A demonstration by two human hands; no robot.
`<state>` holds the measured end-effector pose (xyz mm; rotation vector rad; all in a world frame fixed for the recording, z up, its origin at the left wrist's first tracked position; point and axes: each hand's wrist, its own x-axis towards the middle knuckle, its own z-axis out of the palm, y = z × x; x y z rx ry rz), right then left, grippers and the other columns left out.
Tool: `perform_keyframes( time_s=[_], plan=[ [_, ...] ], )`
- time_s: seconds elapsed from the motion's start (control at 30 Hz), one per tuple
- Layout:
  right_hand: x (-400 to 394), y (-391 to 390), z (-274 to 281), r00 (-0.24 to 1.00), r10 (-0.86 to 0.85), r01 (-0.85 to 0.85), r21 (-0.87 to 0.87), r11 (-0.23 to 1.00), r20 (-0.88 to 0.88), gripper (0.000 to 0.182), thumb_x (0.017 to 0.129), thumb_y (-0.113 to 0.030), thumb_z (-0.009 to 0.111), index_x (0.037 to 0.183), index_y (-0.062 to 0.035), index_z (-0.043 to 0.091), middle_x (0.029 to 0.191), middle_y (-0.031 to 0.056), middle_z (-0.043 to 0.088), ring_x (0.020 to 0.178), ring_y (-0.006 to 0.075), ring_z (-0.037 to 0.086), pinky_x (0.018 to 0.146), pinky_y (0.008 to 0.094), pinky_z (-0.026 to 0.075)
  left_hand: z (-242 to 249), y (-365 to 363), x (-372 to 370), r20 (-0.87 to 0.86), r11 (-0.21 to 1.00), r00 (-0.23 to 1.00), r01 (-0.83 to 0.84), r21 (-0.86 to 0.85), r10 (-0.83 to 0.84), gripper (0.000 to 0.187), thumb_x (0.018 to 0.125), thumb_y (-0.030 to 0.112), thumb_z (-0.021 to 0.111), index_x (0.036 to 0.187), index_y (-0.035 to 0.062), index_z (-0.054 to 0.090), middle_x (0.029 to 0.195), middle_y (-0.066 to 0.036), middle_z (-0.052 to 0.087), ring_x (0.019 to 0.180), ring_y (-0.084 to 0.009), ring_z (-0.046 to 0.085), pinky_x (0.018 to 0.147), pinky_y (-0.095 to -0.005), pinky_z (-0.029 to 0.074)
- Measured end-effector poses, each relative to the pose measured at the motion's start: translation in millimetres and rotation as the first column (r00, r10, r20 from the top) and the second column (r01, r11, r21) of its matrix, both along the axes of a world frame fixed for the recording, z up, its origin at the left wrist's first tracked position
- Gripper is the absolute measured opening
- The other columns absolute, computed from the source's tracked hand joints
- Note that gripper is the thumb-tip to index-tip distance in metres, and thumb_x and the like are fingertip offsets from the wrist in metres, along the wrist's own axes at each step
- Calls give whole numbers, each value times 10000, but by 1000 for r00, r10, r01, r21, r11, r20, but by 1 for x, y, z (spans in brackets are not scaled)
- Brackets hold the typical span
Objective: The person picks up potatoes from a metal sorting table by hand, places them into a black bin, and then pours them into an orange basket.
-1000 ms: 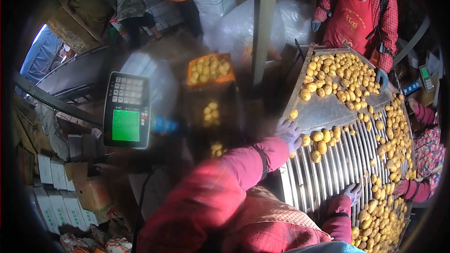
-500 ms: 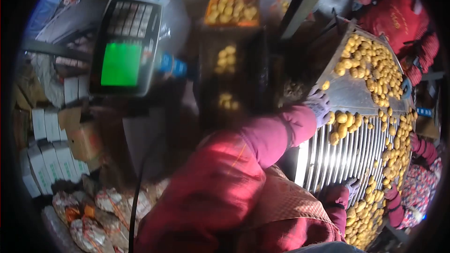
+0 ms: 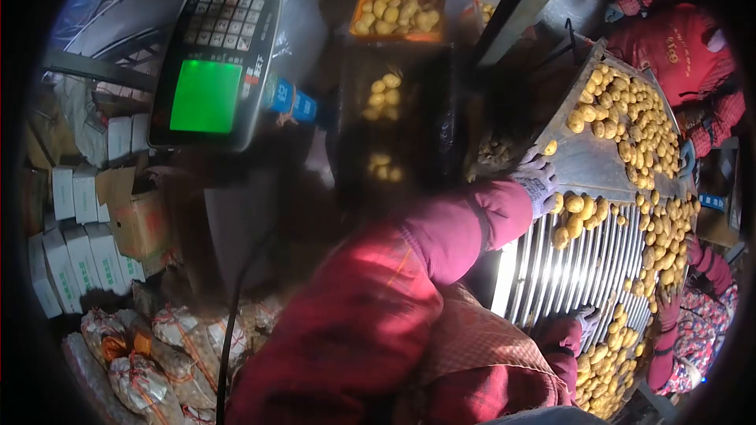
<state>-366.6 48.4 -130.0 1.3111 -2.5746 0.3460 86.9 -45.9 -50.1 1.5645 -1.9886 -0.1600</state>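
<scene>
My left hand [image 3: 537, 181], in a grey-purple glove, rests at the near edge of the metal sorting table, where the sheet-metal tray [image 3: 583, 173] meets the roller bars [image 3: 551, 267]. Its fingers look apart, and no potato shows in them. One loose potato [image 3: 550, 147] lies just beyond the fingertips, and a small group of potatoes [image 3: 579, 208] sits beside the hand. Lower down, my gloved right hand [image 3: 587, 319] is over the bars with fingers outstretched, close to a heap of potatoes [image 3: 606, 370]. Its sleeve hides part of it.
Two co-workers stand across the table, one in a red apron [image 3: 665, 51]; the other's gloved hand [image 3: 669, 307] is among potatoes. A scale display [image 3: 216, 67] glows green at left. An orange crate [image 3: 398, 16] holds potatoes. Cartons [image 3: 87, 260], filled sacks [image 3: 150, 378] and a metal post [image 3: 528, 8] surround the spot.
The view has shifted slightly and become sharper. The lower co-worker's hand has moved up into the potatoes along the far edge. My own hands stay nearly where they were.
</scene>
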Motion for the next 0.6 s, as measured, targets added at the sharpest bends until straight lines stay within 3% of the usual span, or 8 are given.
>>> perform_keyframes(
  time_s=[0.17, 0.4, 0.6],
  plan=[
    [4, 2, 0, 999, -15, 15, 4, 1000, -46, 477, 874, -472, 440, 1244, -178, 512, 1234, 96, 512, 1143, 272, 464, 957, 385, 368, -1, -3, 1, -13, 999, 1000, 17, -32, -18, 234, 679, 306, 568, 765, 88, 571, 844, -90, 558, 928, -274, 520, 976, -485, 276],
    [3, 3, 3, 997, -74, 76, 131, 988, -20, 475, 889, -474, 410, 1275, -205, 480, 1260, 86, 491, 1173, 260, 437, 976, 373, 346, 9, -1, 4, 22, 992, 998, 53, 115, -56, 277, 738, 312, 514, 857, 79, 604, 957, -108, 564, 1061, -275, 476, 1016, -481, 225],
    [1, 2, 3, 998, -64, 63, 173, 983, 2, 510, 889, -470, 414, 1313, -187, 428, 1294, 90, 454, 1195, 269, 409, 987, 387, 336, 10, -1, 5, 31, 990, 997, 61, 128, -65, 259, 749, 312, 511, 841, 87, 601, 952, -104, 565, 1047, -276, 482, 1018, -479, 224]
  ],
)
